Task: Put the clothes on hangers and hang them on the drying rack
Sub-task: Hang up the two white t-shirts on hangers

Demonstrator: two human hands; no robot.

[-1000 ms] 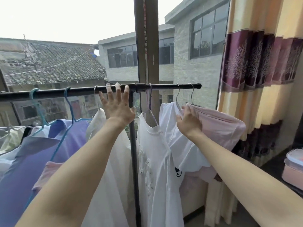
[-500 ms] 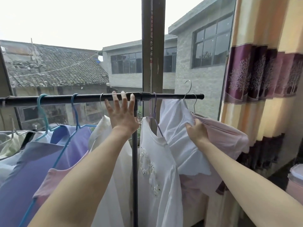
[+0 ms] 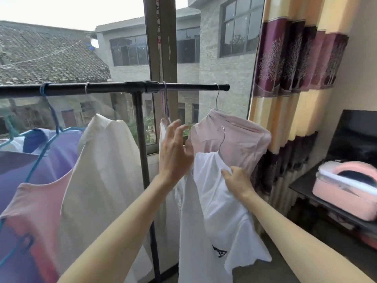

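Two hands are up at the drying rack (image 3: 114,89), ours, bare-armed. Our right hand (image 3: 237,181) pinches a fold of the white shirt (image 3: 220,201), fingers curled into the cloth just under its collar; the shirt sits on a thin metal hanger (image 3: 222,139) whose hook stands free below the rack's bar, not on it. Our left hand (image 3: 174,154) is raised beside the shirt with fingers spread apart and slightly bent, gripping nothing — its fingertips are near a second white garment (image 3: 189,231) that hangs from a purple hanger (image 3: 165,99) just right of the rack's middle joint. At the right end of the bar a pale pink garment (image 3: 240,144) hangs from another metal hook, directly behind the white shirt. Toward the left end hang a cream garment (image 3: 106,170), a pink top (image 3: 34,205) and a lilac garment (image 3: 57,148) on a blue hanger (image 3: 48,111). The white shirt looks crumpled and bunched at the shoulder, with a small dark printed emblem near its lower hem. On the dark shelf (image 3: 330,203) at the right edge sits a pink storage box (image 3: 346,188) with a pale lid — we cannot tell what is inside it. A yellow and purple curtain (image 3: 295,78) hangs between the rack and the shelf.
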